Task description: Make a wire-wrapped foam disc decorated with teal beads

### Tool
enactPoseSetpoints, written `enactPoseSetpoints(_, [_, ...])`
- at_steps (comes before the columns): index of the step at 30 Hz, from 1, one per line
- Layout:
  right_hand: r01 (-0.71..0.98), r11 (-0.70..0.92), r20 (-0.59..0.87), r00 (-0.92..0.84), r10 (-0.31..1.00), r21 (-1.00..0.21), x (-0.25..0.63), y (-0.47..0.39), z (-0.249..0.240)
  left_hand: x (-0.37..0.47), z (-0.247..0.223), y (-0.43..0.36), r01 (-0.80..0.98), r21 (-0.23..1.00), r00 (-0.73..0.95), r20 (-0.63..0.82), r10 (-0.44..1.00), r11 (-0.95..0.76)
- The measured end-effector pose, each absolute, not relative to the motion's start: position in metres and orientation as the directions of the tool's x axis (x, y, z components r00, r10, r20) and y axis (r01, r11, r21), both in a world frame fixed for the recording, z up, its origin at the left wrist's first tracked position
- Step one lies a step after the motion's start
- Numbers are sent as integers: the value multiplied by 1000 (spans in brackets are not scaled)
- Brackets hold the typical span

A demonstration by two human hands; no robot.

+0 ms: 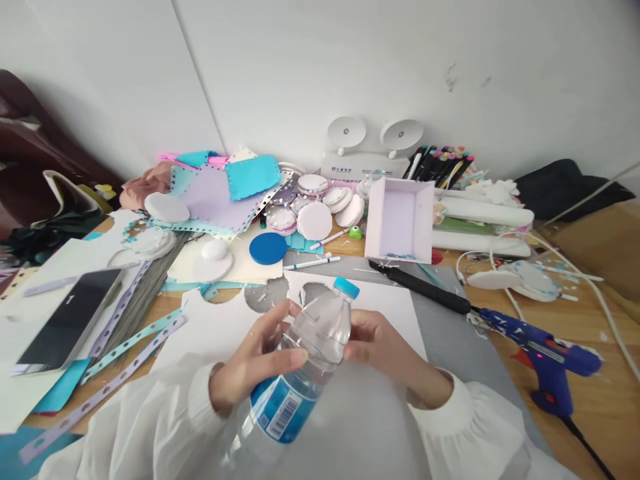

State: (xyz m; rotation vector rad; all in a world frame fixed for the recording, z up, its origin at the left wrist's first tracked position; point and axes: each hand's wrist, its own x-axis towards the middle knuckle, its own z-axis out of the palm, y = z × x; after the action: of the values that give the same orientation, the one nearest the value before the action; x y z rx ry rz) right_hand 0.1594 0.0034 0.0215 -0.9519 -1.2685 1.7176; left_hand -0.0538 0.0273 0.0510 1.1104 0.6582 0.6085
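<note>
The left fingers (277, 312) curl in a grip; the right fingers (361, 351) bend inward.

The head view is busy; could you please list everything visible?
Bottle: 1, clear, front centre
Glue gun: 1, blue, right
Tool: 1, black, beside glue gun
Box: 1, lilac, back centre
Markers: several, mostly black, back right
Lamp: 1, white, at wall
Phone: 1, black, left
Disc: 1, blue, centre
Round pieces: many, mostly white, back
Sheets: several, mixed colours, back left
Strips: several, lilac and turquoise, left
Table: 1, brown, beneath
Left hand: 1, white sleeve, on bottle
Right hand: 1, white sleeve, at bottle
</note>
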Motion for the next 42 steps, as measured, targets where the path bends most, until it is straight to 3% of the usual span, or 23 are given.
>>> enactPoseSetpoints(3, [-279,-186,-77,-361,929,-942,157,4,19,-54,44,32,-119,903,727,-205,656,414])
enactPoseSetpoints(6, [-299,-141,-26,-359,933,-944,157,2,20,-57,37,34,-134,849,802,-209,559,511])
enactPoseSetpoints(16, [-389,-53,176,-529,830,-920,152,-1,18,-43,50,31,-213,699,899,-133,417,682])
enactPoseSetpoints(23, [-337,-80,175,-661,730,-938,152,-1,27,-34,56,30,-163,608,951,-114,288,777])
enactPoseSetpoints(29, [-338,-35,196,-625,755,-941,153,-1,26,-41,54,29,-176,530,935,-172,309,829])
enactPoseSetpoints(38, [-334,-2,212,-601,771,-943,154,-2,22,-45,53,32,-118,536,918,-261,297,836])
enactPoseSetpoints(42, [-326,-4,208,-611,764,-945,155,-3,22,-47,49,29,-58,542,882,-365,297,838])
